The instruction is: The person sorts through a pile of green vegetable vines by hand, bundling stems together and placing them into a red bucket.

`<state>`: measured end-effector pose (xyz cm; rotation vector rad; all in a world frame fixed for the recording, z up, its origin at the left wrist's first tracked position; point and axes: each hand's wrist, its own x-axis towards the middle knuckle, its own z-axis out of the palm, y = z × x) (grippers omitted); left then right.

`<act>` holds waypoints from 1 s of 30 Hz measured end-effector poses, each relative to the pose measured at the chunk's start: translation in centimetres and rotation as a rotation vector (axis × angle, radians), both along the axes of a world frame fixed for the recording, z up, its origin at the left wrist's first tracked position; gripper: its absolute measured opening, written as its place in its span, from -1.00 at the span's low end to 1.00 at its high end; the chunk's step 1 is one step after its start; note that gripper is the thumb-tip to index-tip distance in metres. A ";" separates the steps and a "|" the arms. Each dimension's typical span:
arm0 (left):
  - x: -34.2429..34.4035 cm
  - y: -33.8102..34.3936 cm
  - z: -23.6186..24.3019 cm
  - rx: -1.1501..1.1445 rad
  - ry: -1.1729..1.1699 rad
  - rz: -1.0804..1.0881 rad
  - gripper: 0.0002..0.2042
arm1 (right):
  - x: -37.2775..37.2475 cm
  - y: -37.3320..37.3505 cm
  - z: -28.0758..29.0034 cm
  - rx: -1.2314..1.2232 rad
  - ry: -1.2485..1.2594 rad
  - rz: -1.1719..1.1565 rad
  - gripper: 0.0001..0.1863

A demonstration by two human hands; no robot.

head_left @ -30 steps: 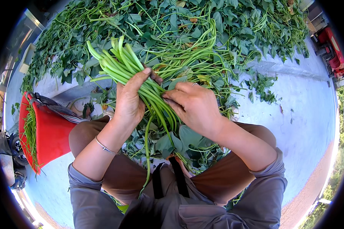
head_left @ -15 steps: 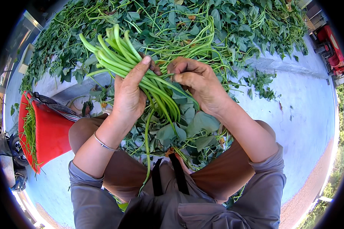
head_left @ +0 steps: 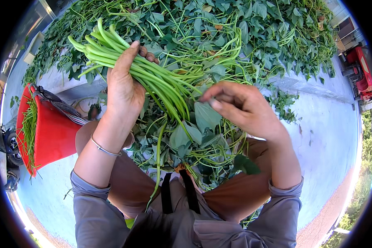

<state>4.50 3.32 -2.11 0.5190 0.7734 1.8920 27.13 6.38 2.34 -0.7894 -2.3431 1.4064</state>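
The left hand (head_left: 126, 87) has its grip clenched around a thick bunch of long, smooth, bright-green stems (head_left: 163, 84), held up in front of the body. Their thick ends fan toward the upper left; the thinner ends slant to the lower right. The right hand (head_left: 250, 108) is beside those thinner ends, fingers curled, thumb near forefinger, close to a broad, dull-green leaf (head_left: 206, 116); whether its grip pinches anything cannot be told. Beyond the hands spreads a wide heap of dark-green leafy vines (head_left: 273, 35). At left, a red container (head_left: 58, 132) holds thin green stems (head_left: 29, 128).
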 end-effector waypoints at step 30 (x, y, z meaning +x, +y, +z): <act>-1.7 1.0 -1.1 -0.003 -0.138 0.111 -0.86 | -2.8 -1.5 -5.6 -0.741 0.271 -0.224 -0.80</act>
